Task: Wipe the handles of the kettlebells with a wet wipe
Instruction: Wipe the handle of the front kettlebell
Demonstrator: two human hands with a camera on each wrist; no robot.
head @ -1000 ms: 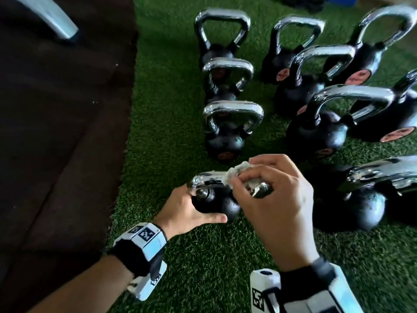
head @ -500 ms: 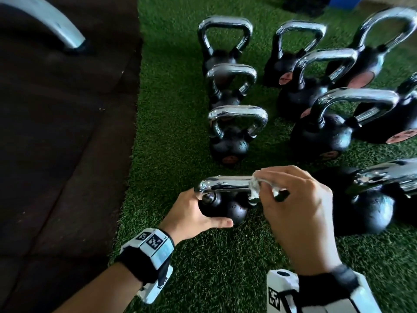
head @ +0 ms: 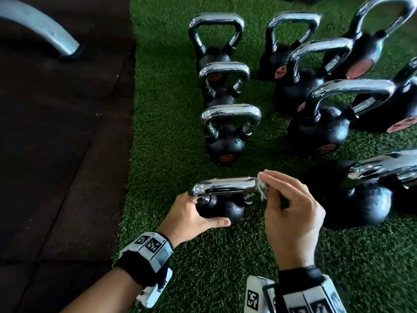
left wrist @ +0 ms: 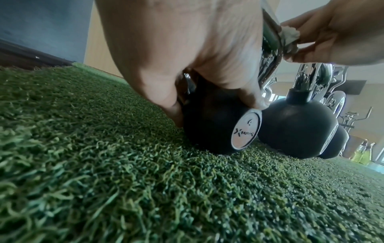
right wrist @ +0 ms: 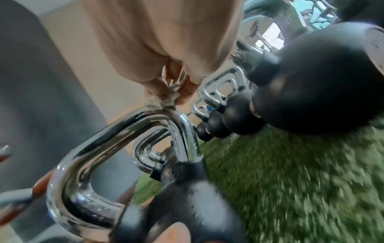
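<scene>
So your right hand pinches the crumpled white wet wipe at the nearest small black kettlebell's chrome handle; your left hand grips its body; I judge the other kettlebells remain.

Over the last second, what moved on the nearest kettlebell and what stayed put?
The right hand slid the wet wipe along the chrome handle from near its middle to its right-hand bend. The left hand still grips the nearest kettlebell, which stays in place on the turf.
</scene>
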